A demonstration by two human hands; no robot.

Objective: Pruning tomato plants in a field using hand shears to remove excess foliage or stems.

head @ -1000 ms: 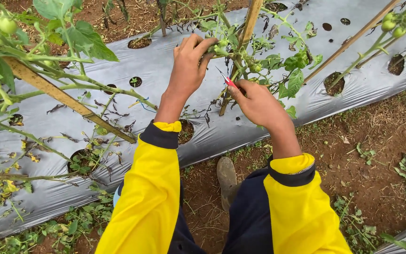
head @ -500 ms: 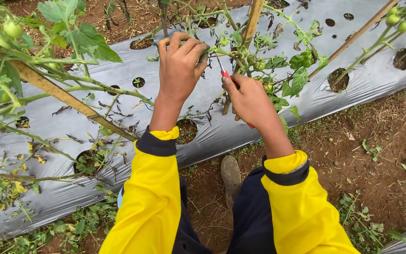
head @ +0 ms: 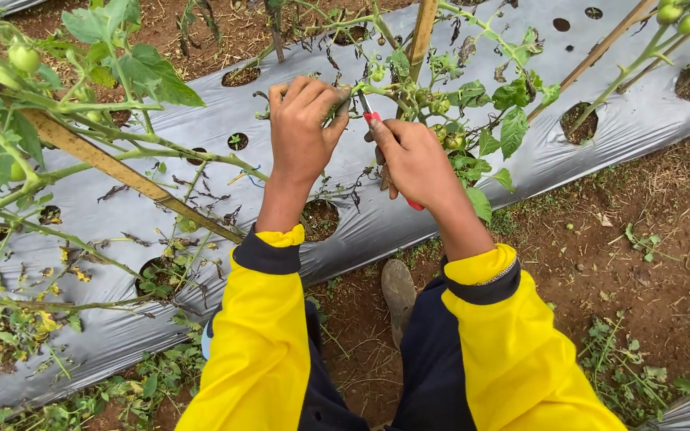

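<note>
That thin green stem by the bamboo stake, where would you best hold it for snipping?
Probably where the left hand pinches the stem now: close beside the cutter tip, coming over from the left. The stem is thin and runs sideways towards the stake, so the right hand brings the red-handled cutters from the other side.

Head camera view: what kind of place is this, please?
Most likely an outdoor vegetable field with tomato plants: silver plastic mulch sheet with planting holes over bare soil, green tomatoes on vines, and slanted bamboo stakes supporting them.
</note>
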